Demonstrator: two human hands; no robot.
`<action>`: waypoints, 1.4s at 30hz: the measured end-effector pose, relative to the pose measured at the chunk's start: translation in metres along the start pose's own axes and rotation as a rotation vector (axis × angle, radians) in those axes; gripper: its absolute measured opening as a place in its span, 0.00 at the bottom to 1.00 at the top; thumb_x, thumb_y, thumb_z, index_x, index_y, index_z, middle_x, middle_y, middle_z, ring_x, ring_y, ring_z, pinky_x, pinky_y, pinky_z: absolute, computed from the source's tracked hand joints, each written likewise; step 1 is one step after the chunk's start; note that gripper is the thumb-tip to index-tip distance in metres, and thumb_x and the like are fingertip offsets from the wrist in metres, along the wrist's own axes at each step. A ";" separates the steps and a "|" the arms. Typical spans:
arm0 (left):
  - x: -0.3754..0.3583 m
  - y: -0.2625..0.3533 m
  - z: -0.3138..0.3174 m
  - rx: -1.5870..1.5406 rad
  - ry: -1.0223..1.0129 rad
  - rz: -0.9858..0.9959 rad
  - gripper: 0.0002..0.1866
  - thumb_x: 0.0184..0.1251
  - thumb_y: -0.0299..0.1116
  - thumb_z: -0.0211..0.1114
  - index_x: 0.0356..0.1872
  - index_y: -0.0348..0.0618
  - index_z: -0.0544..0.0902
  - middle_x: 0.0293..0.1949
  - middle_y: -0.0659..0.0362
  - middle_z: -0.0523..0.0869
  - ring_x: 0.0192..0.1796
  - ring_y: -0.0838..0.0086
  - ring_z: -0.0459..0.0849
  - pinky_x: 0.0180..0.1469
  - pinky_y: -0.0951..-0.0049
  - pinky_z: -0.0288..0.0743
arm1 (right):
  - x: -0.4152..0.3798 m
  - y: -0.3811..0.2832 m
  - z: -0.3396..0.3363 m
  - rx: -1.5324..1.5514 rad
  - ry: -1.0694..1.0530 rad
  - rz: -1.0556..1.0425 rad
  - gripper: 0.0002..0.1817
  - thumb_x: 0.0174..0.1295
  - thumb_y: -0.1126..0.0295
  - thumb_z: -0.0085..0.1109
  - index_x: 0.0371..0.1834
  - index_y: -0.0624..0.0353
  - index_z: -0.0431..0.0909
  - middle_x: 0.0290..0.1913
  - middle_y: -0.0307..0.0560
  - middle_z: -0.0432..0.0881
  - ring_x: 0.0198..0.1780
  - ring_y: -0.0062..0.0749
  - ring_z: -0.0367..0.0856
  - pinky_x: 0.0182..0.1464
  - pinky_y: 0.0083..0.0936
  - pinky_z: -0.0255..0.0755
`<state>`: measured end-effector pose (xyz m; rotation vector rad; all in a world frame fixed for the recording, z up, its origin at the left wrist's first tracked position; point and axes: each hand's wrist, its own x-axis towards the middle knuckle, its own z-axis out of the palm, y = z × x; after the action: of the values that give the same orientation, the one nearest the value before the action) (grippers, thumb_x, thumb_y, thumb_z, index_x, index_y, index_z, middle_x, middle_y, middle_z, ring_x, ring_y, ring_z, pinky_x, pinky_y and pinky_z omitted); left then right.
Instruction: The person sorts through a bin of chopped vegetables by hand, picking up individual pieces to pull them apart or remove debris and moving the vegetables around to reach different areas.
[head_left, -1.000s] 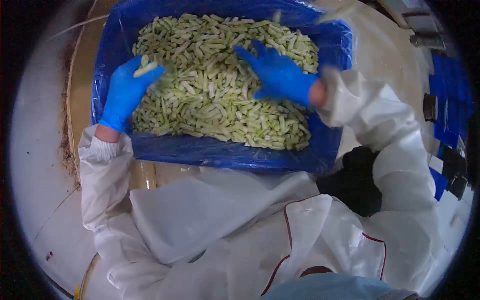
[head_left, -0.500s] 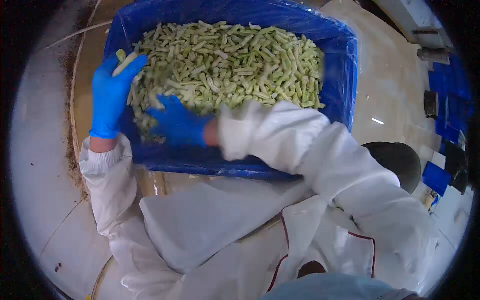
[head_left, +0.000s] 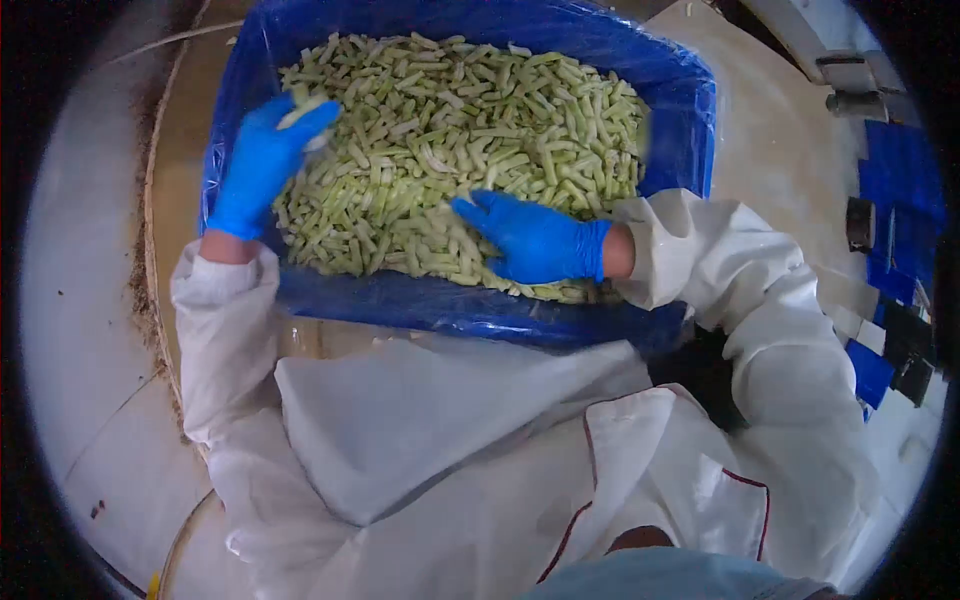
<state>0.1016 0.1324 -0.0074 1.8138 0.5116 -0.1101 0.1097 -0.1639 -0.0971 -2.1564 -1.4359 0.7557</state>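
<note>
A crate lined with blue plastic is filled with a heap of pale green cut vegetable pieces. My left hand, in a blue glove, is at the heap's left side and holds one pale piece between its fingertips. My right hand, also gloved in blue, lies flat on the pieces near the crate's front edge, fingers spread and pointing left. Both arms wear white sleeves.
My white coat with dark red trim fills the lower frame. The crate stands on a pale, stained floor. Blue and black objects line the far right edge.
My right hand has swept from the crate's left front corner toward the right along the front of the heap. My left hand shifted slightly right, still holding its piece.
</note>
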 end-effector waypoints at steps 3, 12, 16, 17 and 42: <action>-0.004 -0.013 0.015 -0.069 -0.204 -0.098 0.22 0.59 0.36 0.64 0.53 0.37 0.76 0.43 0.59 0.82 0.39 0.79 0.80 0.36 0.79 0.72 | 0.016 0.000 -0.032 0.061 0.073 0.028 0.35 0.55 0.68 0.55 0.69 0.55 0.56 0.60 0.62 0.66 0.56 0.52 0.71 0.58 0.37 0.68; -0.017 -0.027 0.056 -0.622 -0.716 -0.208 0.25 0.53 0.24 0.54 0.56 0.32 0.72 0.53 0.49 0.75 0.50 0.66 0.78 0.51 0.68 0.74 | 0.037 0.006 -0.082 0.954 0.031 0.024 0.32 0.55 0.73 0.54 0.67 0.53 0.61 0.56 0.45 0.73 0.49 0.27 0.74 0.55 0.24 0.68; -0.004 -0.051 0.054 -0.703 -0.826 -0.107 0.25 0.55 0.24 0.51 0.57 0.31 0.70 0.53 0.48 0.76 0.54 0.61 0.77 0.57 0.64 0.73 | 0.037 0.009 -0.083 1.112 0.037 0.097 0.31 0.56 0.72 0.55 0.66 0.52 0.63 0.53 0.44 0.74 0.47 0.25 0.75 0.53 0.22 0.68; -0.005 -0.051 0.054 -0.647 -0.824 -0.075 0.24 0.56 0.25 0.51 0.57 0.31 0.71 0.52 0.48 0.76 0.53 0.61 0.78 0.57 0.64 0.73 | 0.037 0.009 -0.081 1.043 0.068 0.088 0.29 0.57 0.71 0.56 0.65 0.53 0.65 0.52 0.44 0.75 0.46 0.25 0.75 0.52 0.22 0.68; -0.063 -0.054 0.089 0.519 -0.397 0.338 0.11 0.62 0.31 0.58 0.44 0.40 0.76 0.37 0.47 0.81 0.41 0.53 0.80 0.44 0.61 0.73 | 0.021 0.008 -0.008 0.862 -0.046 0.273 0.14 0.59 0.66 0.53 0.45 0.62 0.77 0.30 0.46 0.80 0.31 0.28 0.77 0.38 0.27 0.71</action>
<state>0.0395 0.0432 -0.0623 2.2815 -0.1256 -0.3896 0.1269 -0.1479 -0.1007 -1.6427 -0.6242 1.2430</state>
